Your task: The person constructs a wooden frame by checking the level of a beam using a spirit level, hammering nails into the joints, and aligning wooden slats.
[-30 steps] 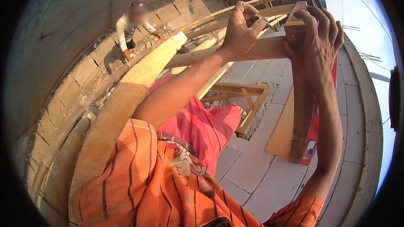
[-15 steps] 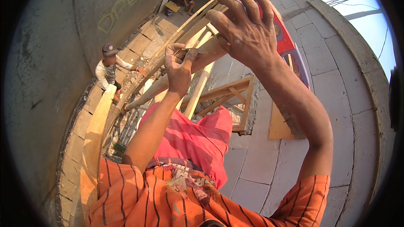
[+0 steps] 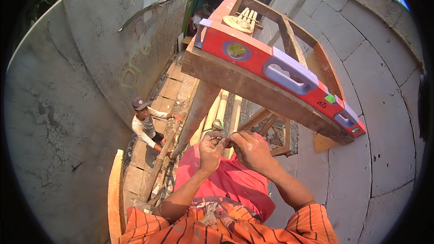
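left hand (image 3: pixel 210 154) and right hand (image 3: pixel 251 152) meet, fingers drawn close; whether holding anything, i cannot tell. the red level (image 3: pixel 257 58) rests along the wooden beam (image 3: pixel 251 91) beyond; knocking that could topple it.

Any thing held between the fingers (image 3: pixel 239 140) is too small to tell; the lower edge cuts the orange shirt (image 3: pixel 181 231).

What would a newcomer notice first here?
Probably the long red spirit level with purple handles, lying along a wooden frame at upper right. Just below, the fingers of the left hand and right hand are close together over bright pink clothing. A co-worker in a dark cap is lower left.
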The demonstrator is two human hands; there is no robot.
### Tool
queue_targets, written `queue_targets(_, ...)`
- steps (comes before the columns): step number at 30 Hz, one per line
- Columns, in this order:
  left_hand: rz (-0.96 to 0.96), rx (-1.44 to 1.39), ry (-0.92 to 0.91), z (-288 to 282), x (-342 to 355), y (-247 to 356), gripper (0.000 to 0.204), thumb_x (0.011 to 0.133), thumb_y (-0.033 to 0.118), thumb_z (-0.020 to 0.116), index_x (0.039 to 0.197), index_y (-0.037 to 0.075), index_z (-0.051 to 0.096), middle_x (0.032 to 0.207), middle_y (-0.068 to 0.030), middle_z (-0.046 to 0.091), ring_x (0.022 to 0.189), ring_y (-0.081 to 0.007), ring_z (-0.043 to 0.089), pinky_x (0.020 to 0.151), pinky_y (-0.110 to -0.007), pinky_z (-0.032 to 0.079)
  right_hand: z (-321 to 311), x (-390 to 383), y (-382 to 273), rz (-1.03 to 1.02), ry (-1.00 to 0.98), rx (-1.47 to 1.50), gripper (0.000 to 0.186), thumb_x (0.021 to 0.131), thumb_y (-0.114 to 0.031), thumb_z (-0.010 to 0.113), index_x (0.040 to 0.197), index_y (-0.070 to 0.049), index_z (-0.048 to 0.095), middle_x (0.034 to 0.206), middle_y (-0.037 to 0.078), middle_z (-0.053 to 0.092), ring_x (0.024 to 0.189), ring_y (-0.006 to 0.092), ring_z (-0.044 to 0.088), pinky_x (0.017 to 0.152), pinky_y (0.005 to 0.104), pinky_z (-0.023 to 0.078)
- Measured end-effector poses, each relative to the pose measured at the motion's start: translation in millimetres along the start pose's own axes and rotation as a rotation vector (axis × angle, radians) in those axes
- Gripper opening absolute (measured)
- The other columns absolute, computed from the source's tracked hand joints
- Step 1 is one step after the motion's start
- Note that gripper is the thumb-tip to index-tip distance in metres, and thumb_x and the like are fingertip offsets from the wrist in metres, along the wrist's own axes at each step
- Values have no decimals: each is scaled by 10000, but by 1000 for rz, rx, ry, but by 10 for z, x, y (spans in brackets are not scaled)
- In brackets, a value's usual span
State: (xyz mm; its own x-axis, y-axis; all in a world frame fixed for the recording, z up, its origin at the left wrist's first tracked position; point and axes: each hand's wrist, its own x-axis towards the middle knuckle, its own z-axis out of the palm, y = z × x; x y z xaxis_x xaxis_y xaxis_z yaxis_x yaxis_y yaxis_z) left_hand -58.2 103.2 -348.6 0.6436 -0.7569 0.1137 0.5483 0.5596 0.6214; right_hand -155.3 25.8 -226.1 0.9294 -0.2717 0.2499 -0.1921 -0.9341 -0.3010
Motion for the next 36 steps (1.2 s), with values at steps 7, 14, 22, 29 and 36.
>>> queue_targets(7, -213, 85, -19, -53, -377, -334, 269, 905, -14, 630, 1126, -20, 476, 965, -136, 675, 891, -154, 663, 820, -271, 544, 100, -516, 176, 146, -43, 93, 224, 827, 40, 591, 1040, -27, 578, 895, 179, 638, 832, 360, 646, 687, 435, 523)
queue_targets(14, 280, 642, 246, -136, 268, 112, 595, 791, 41, 767, 1268, -3, 413, 1129, -159, 592, 1081, -202, 574, 906, -321, 457, -958, -575, 147, 142, 360, 56, 346, 808, 40, 523, 1131, -37, 620, 795, 144, 547, 730, 281, 572, 636, 374, 470)
queue_targets(22, 523, 872, 76, -118, 1338, 571, 824, 658, 197, 867, 1303, -13, 398, 1222, -189, 527, 1130, -305, 535, 975, -414, 414, -1795, -846, 502, 47, 851, -379, 324, 862, -289, 698, 862, -73, 456, 896, 116, 527, 815, 246, 545, 727, 341, 451)
queue_targets(29, 391, 1163, 53, -150, 1447, 555, 890, 618, 323, 905, 1287, -25, 433, 1160, -224, 589, 1090, -340, 588, 945, -436, 453, -1944, -865, 874, 87, 761, -604, 490, 809, -299, 787, 977, -89, 377, 1218, 196, 545, 1146, 323, 582, 884, 360, 544)
queue_targets(36, 477, 1119, -55, -267, 1517, 594, 852, 610, 288, 871, 1291, -15, 459, 1193, -200, 597, 1123, -310, 592, 947, -422, 461, -2212, -1118, 1377, 94, 640, -813, 389, 947, -360, 620, 1028, -25, 440, 1330, 179, 562, 1018, 210, 627, 772, 268, 534)
